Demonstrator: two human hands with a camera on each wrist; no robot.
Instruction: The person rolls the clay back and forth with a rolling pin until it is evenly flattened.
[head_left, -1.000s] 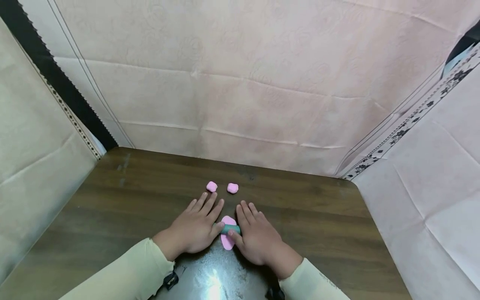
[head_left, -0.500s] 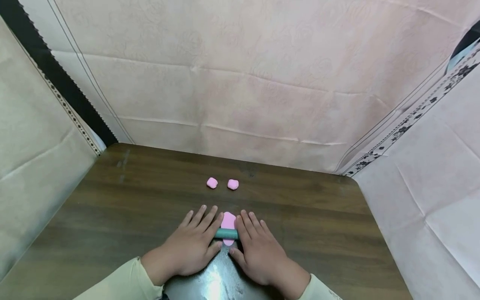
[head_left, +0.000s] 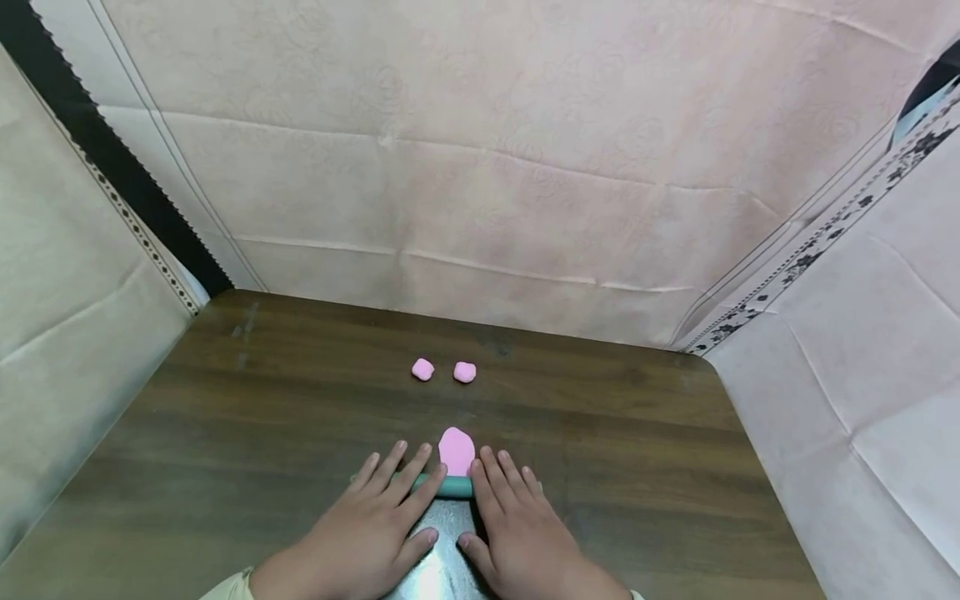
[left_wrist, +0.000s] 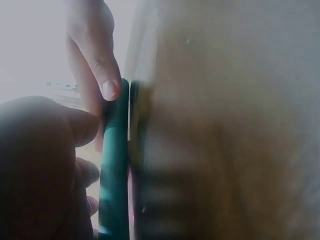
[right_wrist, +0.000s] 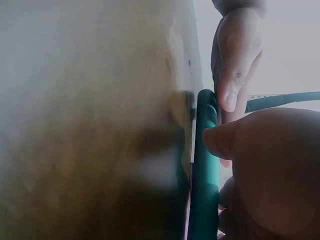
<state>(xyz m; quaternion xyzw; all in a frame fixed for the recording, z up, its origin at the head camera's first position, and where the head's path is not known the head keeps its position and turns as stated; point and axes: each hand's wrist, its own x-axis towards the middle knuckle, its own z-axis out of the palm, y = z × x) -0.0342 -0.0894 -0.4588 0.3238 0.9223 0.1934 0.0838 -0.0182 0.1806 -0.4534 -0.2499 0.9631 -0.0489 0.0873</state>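
A green rolling pin [head_left: 453,487] lies crosswise on the table, over the near end of a flattened oval of pink clay [head_left: 456,451]. My left hand [head_left: 356,533] rests on the pin's left part with straight, spread fingers. On its right part lies my right hand [head_left: 525,529], fingers straight and closer together. Both thumbs point inward, behind the pin. In the left wrist view the pin [left_wrist: 115,170] runs upright past both hands. The right wrist view shows the pin [right_wrist: 205,175] too, with a thin pink edge beneath. Both pin ends are largely covered by the hands in the head view.
Two small pink clay lumps, one on the left [head_left: 422,369] and one on the right [head_left: 464,372], sit beyond the oval on the brown wooden table [head_left: 637,467]. Pale cloth [head_left: 450,167] hangs behind the table's far edge and on both sides. Light glares off the near tabletop.
Both hands have rolled the pin toward the body, from the clay's middle to its near end. More of the oval shows, and the lumps have stayed put.
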